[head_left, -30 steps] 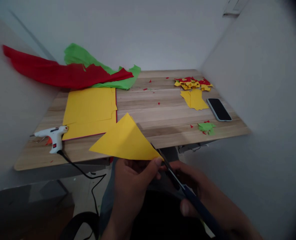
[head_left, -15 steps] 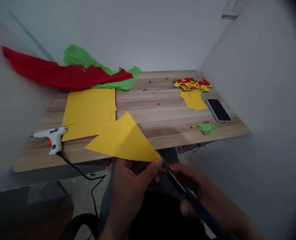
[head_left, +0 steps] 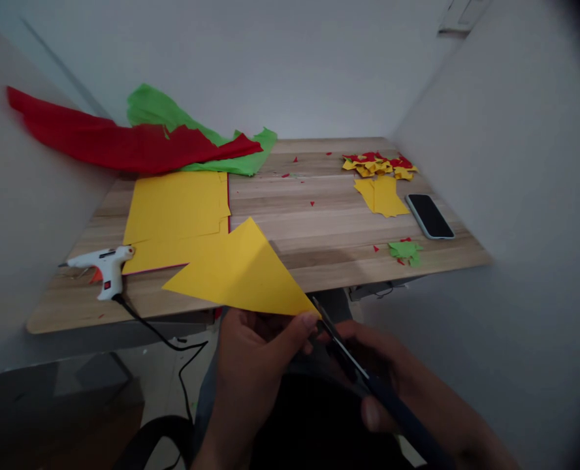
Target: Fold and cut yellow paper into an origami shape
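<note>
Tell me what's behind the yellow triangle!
Yellow sheets and the wooden table show past the yellow triangle; the left hand holds its lower edge. What the triangle covers is hidden.

Passage lies over the middle of the tabletop, between the sheets and the scraps and phone. The held paper juts over the near edge; the glue gun and cord obstruct the near-left corner.

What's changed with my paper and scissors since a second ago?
The scissors in your right hand drew back slightly, toward you and rightward. The yellow paper's left tip shifted a little left. Nothing was taken up or let go; your left hand still holds the paper. The glue gun and phone stayed put.
</note>
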Demonstrator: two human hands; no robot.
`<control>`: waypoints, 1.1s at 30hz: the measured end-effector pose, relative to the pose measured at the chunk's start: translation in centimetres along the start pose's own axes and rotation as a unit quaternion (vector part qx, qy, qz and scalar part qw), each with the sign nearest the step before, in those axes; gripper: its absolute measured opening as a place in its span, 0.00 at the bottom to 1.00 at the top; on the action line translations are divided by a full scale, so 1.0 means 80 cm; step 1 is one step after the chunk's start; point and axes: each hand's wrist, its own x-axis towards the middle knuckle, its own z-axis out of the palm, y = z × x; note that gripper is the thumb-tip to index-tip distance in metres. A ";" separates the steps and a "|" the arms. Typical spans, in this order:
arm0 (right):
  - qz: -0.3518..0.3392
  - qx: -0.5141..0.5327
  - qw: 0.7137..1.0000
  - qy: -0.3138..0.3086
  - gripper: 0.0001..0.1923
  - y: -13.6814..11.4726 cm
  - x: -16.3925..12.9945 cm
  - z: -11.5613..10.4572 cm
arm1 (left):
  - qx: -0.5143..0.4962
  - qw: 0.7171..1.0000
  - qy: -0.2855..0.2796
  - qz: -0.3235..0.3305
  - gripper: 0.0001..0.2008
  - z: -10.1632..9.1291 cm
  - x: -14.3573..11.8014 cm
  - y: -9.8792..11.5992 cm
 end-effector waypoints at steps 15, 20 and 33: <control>0.010 0.007 1.000 0.017 0.30 0.012 0.000 0.003 | 0.024 1.000 0.015 0.010 0.07 -0.002 0.000 0.000; 0.012 0.001 1.000 0.010 0.29 0.013 -0.002 0.002 | 0.038 0.999 0.016 0.017 0.07 -0.003 0.000 0.000; 0.002 -0.017 0.999 0.048 0.30 0.018 -0.004 0.006 | 0.047 0.999 0.024 0.010 0.07 -0.006 -0.002 0.002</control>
